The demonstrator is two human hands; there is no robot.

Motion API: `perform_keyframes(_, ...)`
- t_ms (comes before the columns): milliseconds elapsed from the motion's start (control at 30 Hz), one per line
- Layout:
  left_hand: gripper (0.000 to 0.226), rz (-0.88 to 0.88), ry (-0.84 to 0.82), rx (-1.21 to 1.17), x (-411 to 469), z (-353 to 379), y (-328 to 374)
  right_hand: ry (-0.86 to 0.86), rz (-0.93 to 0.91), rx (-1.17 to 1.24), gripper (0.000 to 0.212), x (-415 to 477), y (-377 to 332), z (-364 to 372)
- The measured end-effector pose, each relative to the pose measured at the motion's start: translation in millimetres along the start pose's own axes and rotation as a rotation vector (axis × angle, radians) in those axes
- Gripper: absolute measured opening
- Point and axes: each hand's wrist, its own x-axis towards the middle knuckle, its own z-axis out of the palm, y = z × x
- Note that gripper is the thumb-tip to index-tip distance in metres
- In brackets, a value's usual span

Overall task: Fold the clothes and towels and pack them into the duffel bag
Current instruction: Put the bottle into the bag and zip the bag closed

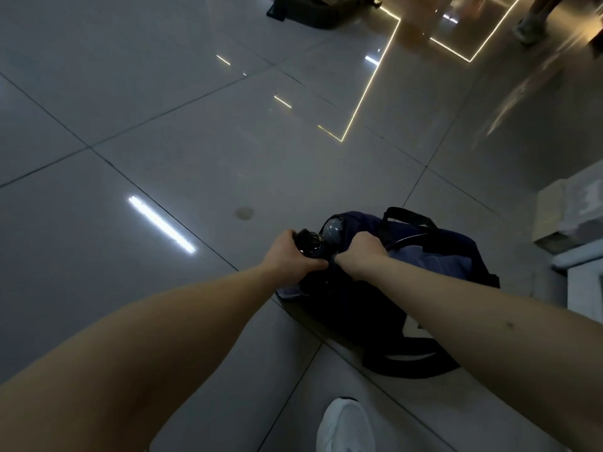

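A dark navy duffel bag [434,256] lies on the tiled floor at the lower right, with black strap handles and a lighter blue-grey cloth [427,259] showing at its top. My left hand [290,254] grips a black glossy rounded object [310,244] at the bag's left end. My right hand [362,252] is curled round the bag's fabric just beside it. A second shiny rounded thing [332,230] sits behind the two hands. What lies deeper in the bag is hidden.
Glossy grey floor tiles [163,141] spread to the left and ahead. A pale box [567,216] and white furniture [584,282] stand at the right edge. Another dark bag [310,11] lies far ahead. A person's shoe [528,27] shows top right, my white shoe [346,425] below.
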Motion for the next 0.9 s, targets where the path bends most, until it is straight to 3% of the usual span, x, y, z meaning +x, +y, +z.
perform_keyframes(167, 0.07, 0.05, -0.034, -0.012, -5, 6, 5, -0.14, -0.095, 0.223, 0.009, -5, 17, -15)
perform_keyframes(433, 0.085, 0.032, -0.028, 0.074, -6, 25, 1, -0.209, -0.221, 0.254, 0.013, -5, 22, -28)
perform_keyframes(667, 0.084, 0.07, -0.027, 0.073, -4, 30, -3, -0.317, -0.154, 0.315, 0.018, 1, 34, -40)
perform_keyframes(733, 0.082, 0.076, -0.052, 0.063, 1, 24, -5, -0.337, -0.126, 0.23, 0.016, 4, 39, -43)
perform_keyframes(800, 0.081, 0.07, -0.071, 0.071, 4, 21, -5, -0.23, -0.173, 0.034, 0.015, 6, 41, -44)
perform_keyframes(900, 0.08, 0.068, -0.089, 0.081, 7, 20, -4, 0.033, -0.411, -0.164, 0.029, 2, 31, -37)
